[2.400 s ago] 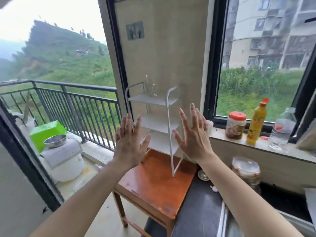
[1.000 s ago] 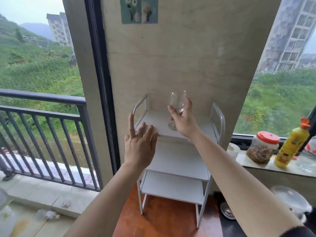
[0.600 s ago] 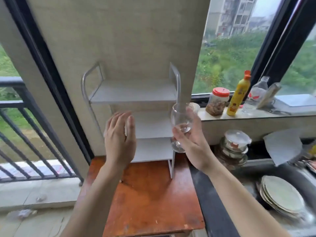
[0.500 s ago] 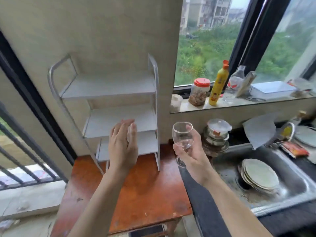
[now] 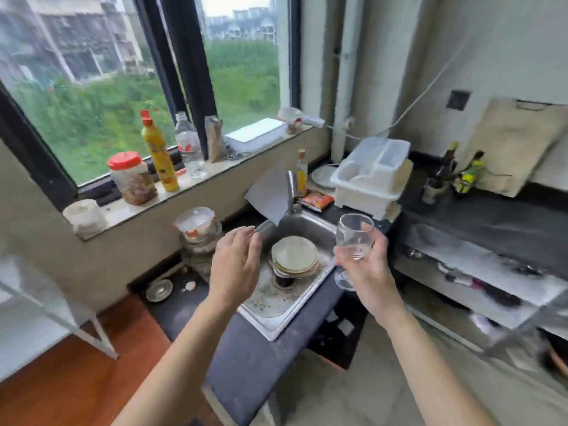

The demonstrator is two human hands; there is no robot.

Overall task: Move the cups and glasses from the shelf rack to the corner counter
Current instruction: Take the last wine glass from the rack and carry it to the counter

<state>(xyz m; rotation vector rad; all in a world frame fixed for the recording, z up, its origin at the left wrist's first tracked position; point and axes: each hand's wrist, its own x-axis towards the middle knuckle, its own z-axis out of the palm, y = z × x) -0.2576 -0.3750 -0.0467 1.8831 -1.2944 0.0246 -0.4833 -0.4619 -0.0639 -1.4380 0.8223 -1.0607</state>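
Note:
My right hand (image 5: 367,273) grips a clear stemmed wine glass (image 5: 353,238) upright by its bowl and stem, held in the air just right of the sink. My left hand (image 5: 235,265) hovers open and holds nothing, over the sink's left edge. The white shelf rack (image 5: 40,305) shows only partly at the far left, standing on the wooden table (image 5: 70,385). The dark corner counter (image 5: 491,216) lies at the right, beyond the glass.
The steel sink (image 5: 276,305) holds stacked plates (image 5: 293,255). A white dish rack (image 5: 372,176) sits in the corner. Bottles and a red-lidded jar (image 5: 130,178) line the window sill. Stacked lidded containers (image 5: 196,232) stand left of the sink. A cutting board (image 5: 516,142) leans against the right wall.
My right hand took the wine glass off the rack's top shelf and carried it rightward past the table to beside the sink. The view swung right; my left hand followed, open.

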